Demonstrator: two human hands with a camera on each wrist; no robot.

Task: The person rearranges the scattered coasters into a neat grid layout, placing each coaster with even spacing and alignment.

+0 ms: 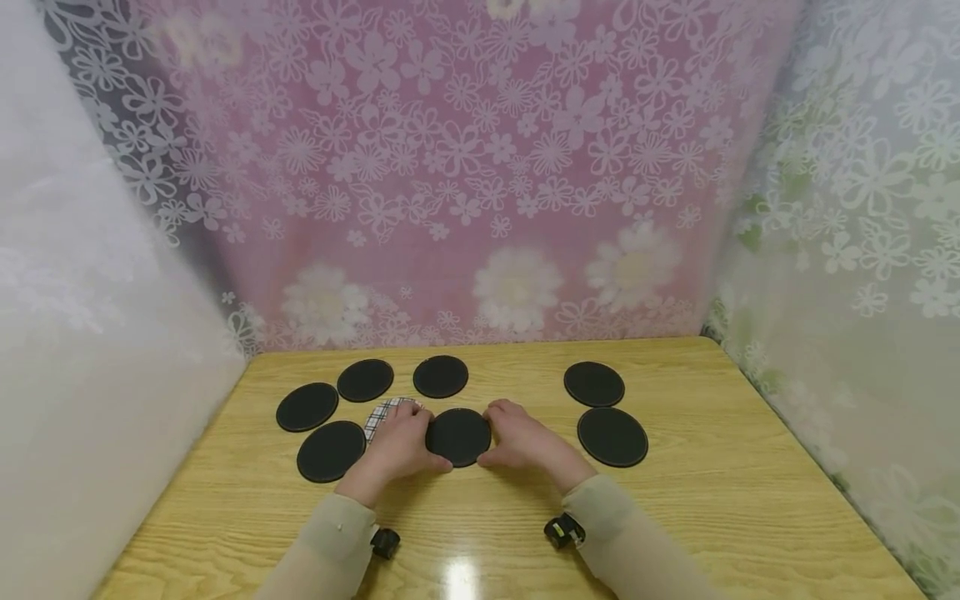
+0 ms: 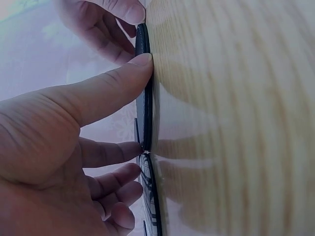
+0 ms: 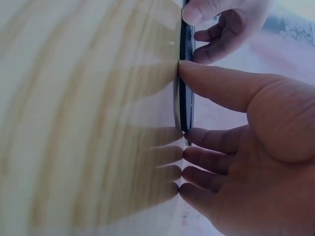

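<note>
A round black coaster (image 1: 459, 437) lies between the two hands at the middle of the table. My left hand (image 1: 401, 443) holds its left side, the thumb at the near edge and the index fingertip on the rim. From the opposite side my right hand (image 1: 521, 437) grips the rim between thumb and index finger. In the right wrist view, its other fingertips rest on the tabletop. Partly covered by the left hand is a white coaster with a black check pattern (image 1: 380, 412); in the left wrist view it borders the black coaster's edge.
More black coasters lie around: one (image 1: 331, 451) left of the left hand, several farther back such as one (image 1: 441, 377), and two on the right, the nearer one (image 1: 612, 437) beyond the right hand. Flowered curtains (image 1: 480, 167) enclose the wooden table (image 1: 712, 500) at back and sides.
</note>
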